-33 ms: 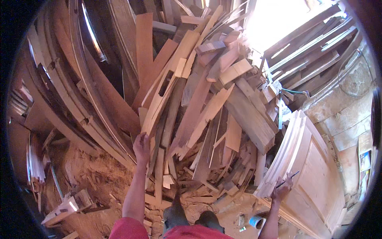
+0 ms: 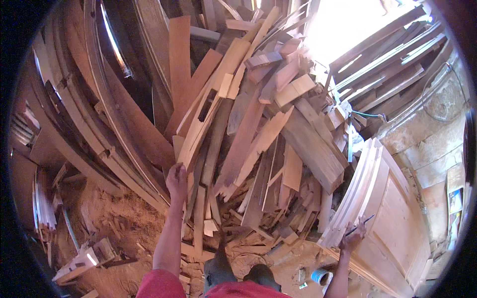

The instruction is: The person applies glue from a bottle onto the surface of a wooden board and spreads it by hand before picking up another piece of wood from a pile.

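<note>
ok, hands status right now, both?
Left hand: closed on a pale wood strip in the scrap pile.
Right hand: holding a thin blue pencil, resting by the pale panel.

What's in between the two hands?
In the head view, loose wood offcuts on the sawdusty floor lie between the left hand and the right hand, which holds a pencil.

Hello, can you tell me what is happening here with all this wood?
A person stands in front of a big heap of wooden offcuts and planks. The left hand reaches into the heap and grips the lower end of a long pale strip of wood. The right hand holds a thin dark pencil-like stick and rests on the edge of a pale panelled door that leans at the right. Sawdust covers the ground at the left.
</note>
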The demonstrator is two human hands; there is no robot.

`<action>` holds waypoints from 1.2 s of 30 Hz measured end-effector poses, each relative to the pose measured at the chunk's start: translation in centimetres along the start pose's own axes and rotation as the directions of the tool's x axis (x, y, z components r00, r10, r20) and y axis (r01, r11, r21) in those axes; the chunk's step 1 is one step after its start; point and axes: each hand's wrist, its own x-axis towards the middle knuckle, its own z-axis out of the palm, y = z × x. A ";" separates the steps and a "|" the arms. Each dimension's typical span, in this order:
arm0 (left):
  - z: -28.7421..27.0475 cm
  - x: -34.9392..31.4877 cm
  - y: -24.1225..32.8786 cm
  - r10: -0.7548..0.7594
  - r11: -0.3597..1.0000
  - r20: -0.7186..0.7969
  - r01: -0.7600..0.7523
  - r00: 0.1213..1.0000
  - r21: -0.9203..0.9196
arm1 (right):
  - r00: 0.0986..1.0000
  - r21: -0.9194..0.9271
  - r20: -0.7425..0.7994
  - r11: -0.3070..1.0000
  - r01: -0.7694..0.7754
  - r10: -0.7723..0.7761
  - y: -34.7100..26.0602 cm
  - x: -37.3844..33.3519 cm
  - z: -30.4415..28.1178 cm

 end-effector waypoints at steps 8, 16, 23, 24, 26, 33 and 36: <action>5.0 13.1 -4.9 0.028 0.973 0.121 -0.055 0.992 0.223 | 0.999 -0.016 0.050 1.000 0.017 -0.016 0.8 0.2 0.4; 8.0 22.7 -8.0 -0.069 0.944 0.189 0.003 0.979 0.330 | 0.998 -0.038 -0.005 0.997 0.067 -0.067 2.2 0.0 2.0; 10.3 26.1 -14.3 -0.170 0.879 0.275 0.019 0.946 0.476 | 0.998 -0.050 0.048 0.997 0.051 -0.049 0.0 0.8 1.4; 10.3 26.3 -15.1 -0.235 0.878 0.263 0.088 0.936 0.470 | 0.997 -0.051 0.057 0.997 0.056 -0.053 -0.2 0.9 1.4; 11.6 25.5 -13.9 -0.287 0.883 0.284 0.137 0.915 0.450 | 0.998 -0.084 0.064 0.996 0.033 -0.027 -0.2 0.3 0.4; 11.9 25.9 -15.2 -0.370 0.793 0.298 0.132 0.880 0.595 | 0.991 -0.160 0.105 0.985 -0.067 0.084 -1.7 0.2 -0.2; 12.2 26.9 -15.0 -0.404 0.835 0.284 0.224 0.870 0.502 | 0.995 -0.117 0.092 0.992 0.036 -0.025 1.3 -0.1 -0.1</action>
